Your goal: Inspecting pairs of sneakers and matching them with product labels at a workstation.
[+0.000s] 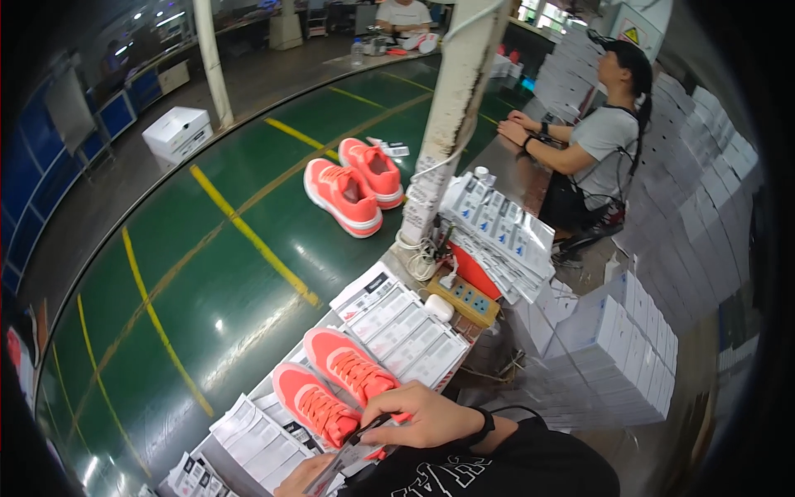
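A pair of coral-pink sneakers with white soles stands in front of me: the left-hand shoe [310, 400] and the right-hand shoe [349, 364], side by side on label sheets. Over their near ends, my right hand [422, 417] is closed, pinching the dark upper end of a flat greyish tag-like piece [352, 458]. My left hand [303, 478], cut off by the lower edge, closes at the lower end of that same piece. Its exact kind is unclear. White label sheets [402, 327] lie in rows beyond and beside the shoes.
A green conveyor belt [182, 273] with yellow lines carries another coral pair [344, 195]. At right are a post [447, 108], a power strip [464, 300], stacked label sheets [497, 224] and white boxes [613, 340]. A co-worker [609, 137] sits beyond; another person [404, 16] is farther off.
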`<state>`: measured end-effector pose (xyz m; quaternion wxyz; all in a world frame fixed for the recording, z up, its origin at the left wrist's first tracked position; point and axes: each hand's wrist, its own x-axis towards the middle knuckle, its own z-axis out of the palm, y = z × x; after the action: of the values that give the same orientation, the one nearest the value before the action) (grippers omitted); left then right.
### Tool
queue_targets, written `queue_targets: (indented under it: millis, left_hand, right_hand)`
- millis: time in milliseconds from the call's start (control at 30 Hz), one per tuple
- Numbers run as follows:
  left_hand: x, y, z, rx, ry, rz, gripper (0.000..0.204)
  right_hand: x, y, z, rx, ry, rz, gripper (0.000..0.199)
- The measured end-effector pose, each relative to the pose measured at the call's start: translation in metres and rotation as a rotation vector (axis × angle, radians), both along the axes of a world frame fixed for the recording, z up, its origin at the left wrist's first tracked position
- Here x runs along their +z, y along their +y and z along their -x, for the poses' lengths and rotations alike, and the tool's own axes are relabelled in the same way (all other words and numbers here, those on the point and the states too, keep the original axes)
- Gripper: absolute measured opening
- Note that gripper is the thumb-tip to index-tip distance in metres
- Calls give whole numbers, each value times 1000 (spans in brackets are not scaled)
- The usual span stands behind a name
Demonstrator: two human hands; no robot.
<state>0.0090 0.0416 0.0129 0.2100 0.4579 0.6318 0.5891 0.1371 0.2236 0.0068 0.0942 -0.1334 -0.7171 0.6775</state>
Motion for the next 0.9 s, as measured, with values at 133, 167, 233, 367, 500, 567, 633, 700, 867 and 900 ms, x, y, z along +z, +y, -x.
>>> queue_targets:
  millis: [133,167,233,367,500,567,633,700,867,900]
  left_hand:
    - [1,-7,5,-45,-78,146,32]
    - [2,-1,4,-28,-32,92,28]
    - [-1,-5,7,-36,-7,143,28]
    - [-5,-7,6,68,206,216,51]
    - [-19,-3,23,234,402,220,60]
    - [-18,-7,26,225,336,360,62]
    - [-22,-6,23,162,321,492,69]
    - [-34,-3,18,145,315,519,71]
    - [-64,23,8,116,365,534,84]
    - [-66,25,5,118,362,539,84]
  right_hand:
    - [1,0,-4,-72,18,-91,13]
    - [-2,-1,-4,-88,20,-142,13]
    - [-4,0,-2,-96,0,-218,13]
    - [-7,5,0,-225,39,-248,10]
    - [-23,27,-18,-515,228,-235,18]
    - [-30,34,-19,-474,217,-327,39]
    - [-38,35,-21,-470,188,-364,49]
    - [-56,30,-24,-421,67,-129,72]
    - [-68,26,0,-200,-148,-279,90]
    - [-71,26,5,-136,-216,-379,92]
